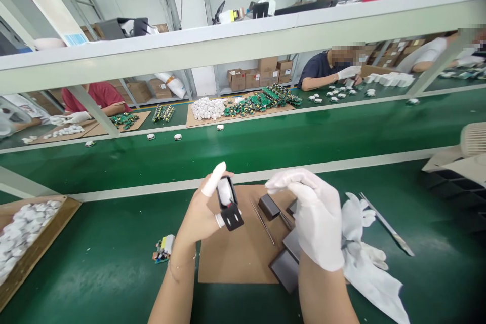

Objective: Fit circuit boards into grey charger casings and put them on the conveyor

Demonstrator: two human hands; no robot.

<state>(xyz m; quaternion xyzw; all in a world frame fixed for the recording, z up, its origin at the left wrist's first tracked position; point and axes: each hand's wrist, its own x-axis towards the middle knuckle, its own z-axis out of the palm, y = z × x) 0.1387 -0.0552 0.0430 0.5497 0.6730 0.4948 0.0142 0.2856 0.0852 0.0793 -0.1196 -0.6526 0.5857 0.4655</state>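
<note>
- My left hand [201,215] was closed round a small black case [219,196], with white finger covers on a couple of its digits; a white piece [226,191] showed inside the case's open mouth.
- A black end plate [232,217] with two slots sat at the near end of that case, against the covered digit.
- My right hand [318,220], in a white glove, was half curled, fingers bent over and pointing left; I could not tell whether the fingertips pinched anything.
- The held case lay to the left of my right fingertips, a short gap apart, a little lower in view. Its long axis ran roughly away from me, the near end slanting slightly right. My left hand was the nearer, being wrapped about it.
- Beneath the gap, on the cardboard [235,260], lay a second dark case [269,206] and slim metal tweezers [262,221]; more dark cases were partly hidden by my right hand.
- Left of the cardboard, a circuit board [164,250] rested on the green counter [114,248].
</note>
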